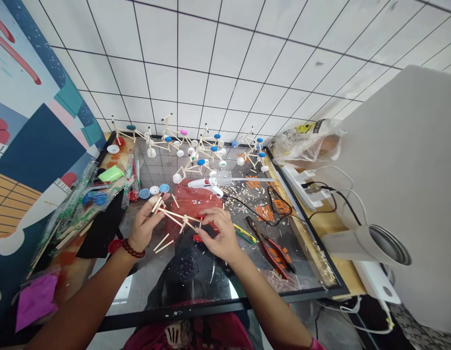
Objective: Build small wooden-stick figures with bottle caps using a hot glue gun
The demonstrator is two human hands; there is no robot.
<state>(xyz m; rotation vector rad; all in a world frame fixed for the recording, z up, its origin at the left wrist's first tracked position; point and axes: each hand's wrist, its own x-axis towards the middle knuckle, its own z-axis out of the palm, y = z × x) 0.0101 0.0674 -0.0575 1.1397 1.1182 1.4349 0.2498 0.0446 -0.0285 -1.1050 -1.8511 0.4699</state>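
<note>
A small frame of glued wooden sticks (174,216) is held between my two hands, above the glass tabletop. My left hand (143,224) pinches its left end, where a dark-tipped crosspiece shows. The fingers of my right hand (221,233) close on the frame's right end; the exact contact is partly hidden. Two loose sticks (163,243) lie below the frame. Three bottle caps (154,190) sit just beyond my left hand. A white hot glue gun (205,184) lies on the table beyond the frame.
Several finished stick models with caps (201,163) stand along the back. Red-handled pliers (272,250) and a green-yellow cutter (245,234) lie right. Wood chips (243,197) litter the glass. Packaged sticks (86,194) pile up left. A power strip (305,189) and paper cups (367,245) stand right.
</note>
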